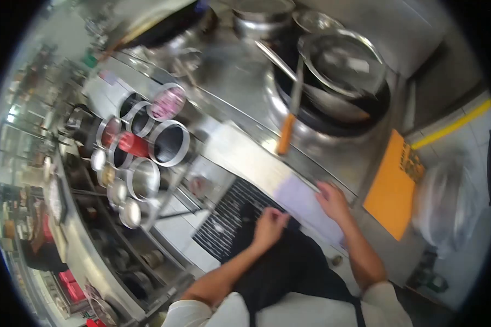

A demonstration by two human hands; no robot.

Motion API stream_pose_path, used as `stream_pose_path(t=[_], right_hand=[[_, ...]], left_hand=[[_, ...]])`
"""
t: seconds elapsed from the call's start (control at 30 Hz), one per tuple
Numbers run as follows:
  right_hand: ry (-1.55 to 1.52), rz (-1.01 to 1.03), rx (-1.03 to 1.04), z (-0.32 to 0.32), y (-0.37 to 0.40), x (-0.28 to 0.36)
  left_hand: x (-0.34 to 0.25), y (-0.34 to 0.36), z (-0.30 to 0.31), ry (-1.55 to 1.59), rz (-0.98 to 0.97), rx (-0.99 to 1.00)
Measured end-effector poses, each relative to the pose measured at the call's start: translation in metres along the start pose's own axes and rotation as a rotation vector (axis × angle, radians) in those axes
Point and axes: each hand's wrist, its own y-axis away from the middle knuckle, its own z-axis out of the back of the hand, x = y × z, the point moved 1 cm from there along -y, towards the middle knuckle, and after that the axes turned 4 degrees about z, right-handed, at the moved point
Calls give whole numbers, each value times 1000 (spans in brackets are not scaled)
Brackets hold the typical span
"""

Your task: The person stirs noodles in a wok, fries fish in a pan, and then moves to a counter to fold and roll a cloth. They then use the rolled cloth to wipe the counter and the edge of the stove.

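Observation:
My left hand (270,226) is in front of the black apron (294,267), its fingers curled together. Whatever is between those fingers, if anything, I cannot make out. To the right, my right hand (333,200) is at the edge of the steel counter, beside a lavender cloth (305,204). Its fingers look loosely apart, with no object visible in them; blur hides whether they touch the cloth. A whitish cloth (245,158) lies along the same front edge, next to the lavender one.
A wok (333,117) on the stove holds a strainer (343,62) and a wooden-handled utensil (289,122). Several metal pots (169,143) stand at left. An orange sheet (393,188) hangs at right, near a plastic-wrapped bundle (444,204). A black slotted mat (223,223) lies below.

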Motion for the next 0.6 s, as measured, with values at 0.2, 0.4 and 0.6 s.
stream_pose_path(t=[0.2, 0.4, 0.6], right_hand=[[-126, 8, 90, -13, -28, -28], [-111, 100, 137, -28, -51, -40], [20, 200, 138, -30, -51, -30]], left_hand=[[-4, 18, -50, 689, 499, -79], [-2, -2, -86, 401, 363, -373], [7, -17, -107, 498, 355, -566]])
